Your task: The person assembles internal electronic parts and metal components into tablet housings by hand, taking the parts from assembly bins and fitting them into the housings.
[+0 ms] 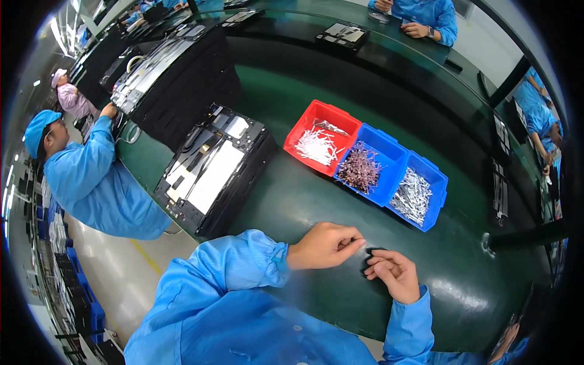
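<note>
My left hand (328, 246) hovers over the green table, its thumb and forefinger pinched together. Whatever lies between those fingertips is too small to make out. Just to its right is my right hand (396, 277), with its fingers curled in and the thumb pressed against them; any held thing is hidden. Dark patches show beside the right fingertips. Beyond both hands stands a row of open bins: a red bin (347, 123) of thin white strips, a blue bin (394, 152) of brownish-purple small pieces, and another blue bin (439, 182) of silvery-white small pieces.
At left, a stack of dark flat device panels (240, 182) stands near the table edge, with a taller stack (201, 79) behind. A co-worker in blue (91, 176) reaches toward that stack. Another person's hands (417, 29) rest across the far bench. A dark bar (529, 236) juts in at right.
</note>
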`<action>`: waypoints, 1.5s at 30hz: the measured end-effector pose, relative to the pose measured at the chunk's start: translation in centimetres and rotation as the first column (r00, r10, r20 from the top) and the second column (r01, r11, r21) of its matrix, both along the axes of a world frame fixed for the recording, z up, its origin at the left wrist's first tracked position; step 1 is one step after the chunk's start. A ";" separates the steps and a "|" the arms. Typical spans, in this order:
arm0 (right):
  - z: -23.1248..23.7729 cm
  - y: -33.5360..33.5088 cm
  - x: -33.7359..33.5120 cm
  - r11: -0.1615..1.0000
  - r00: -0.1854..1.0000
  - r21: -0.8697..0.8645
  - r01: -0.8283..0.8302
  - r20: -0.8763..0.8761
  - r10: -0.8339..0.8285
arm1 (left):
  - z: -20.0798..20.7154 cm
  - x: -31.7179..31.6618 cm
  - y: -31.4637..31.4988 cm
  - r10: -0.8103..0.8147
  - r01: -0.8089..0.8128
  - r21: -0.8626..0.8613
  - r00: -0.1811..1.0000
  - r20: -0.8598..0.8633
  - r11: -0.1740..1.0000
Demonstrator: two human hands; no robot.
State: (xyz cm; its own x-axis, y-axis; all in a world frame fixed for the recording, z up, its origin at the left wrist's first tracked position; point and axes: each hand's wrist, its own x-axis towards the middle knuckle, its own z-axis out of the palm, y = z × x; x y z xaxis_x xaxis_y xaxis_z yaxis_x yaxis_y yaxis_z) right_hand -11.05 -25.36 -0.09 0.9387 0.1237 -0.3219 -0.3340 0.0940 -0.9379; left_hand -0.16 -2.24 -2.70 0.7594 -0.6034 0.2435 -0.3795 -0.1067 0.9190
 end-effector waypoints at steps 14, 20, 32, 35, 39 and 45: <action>-0.4 0.0 0.2 0.999 1.000 0.035 -0.021 0.005 0.020 | -0.2 0.1 0.1 0.003 -0.003 0.019 1.000 0.005 1.000; -0.2 0.0 0.2 1.000 1.000 0.028 -0.014 -0.005 0.014 | -0.2 0.2 0.2 0.002 -0.003 0.023 1.000 0.023 1.000; -0.3 0.0 0.0 0.999 1.000 0.045 -0.009 -0.008 0.009 | -0.4 0.1 0.2 0.014 -0.014 0.008 1.000 0.024 1.000; -0.4 0.0 0.1 0.999 1.000 0.050 -0.015 0.000 0.015 | -0.2 0.1 0.2 0.003 -0.004 0.043 0.999 0.038 0.999; -0.2 0.0 0.2 0.999 1.000 0.043 -0.013 -0.001 0.013 | -0.1 0.3 0.2 -0.002 0.001 0.031 0.999 0.035 1.000; 0.0 -0.1 0.1 0.999 1.000 0.038 -0.015 -0.007 0.015 | -0.1 0.0 -0.2 0.026 -0.026 -0.029 1.000 0.001 0.999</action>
State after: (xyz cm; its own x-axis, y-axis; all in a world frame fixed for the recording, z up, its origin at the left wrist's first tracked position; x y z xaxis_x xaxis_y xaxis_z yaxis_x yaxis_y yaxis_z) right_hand -10.96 -25.42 -0.13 0.9342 0.1497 -0.3239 -0.3427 0.1240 -0.9312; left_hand -0.20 -2.44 -2.82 0.7742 -0.5763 0.2615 -0.3783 -0.0901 0.9213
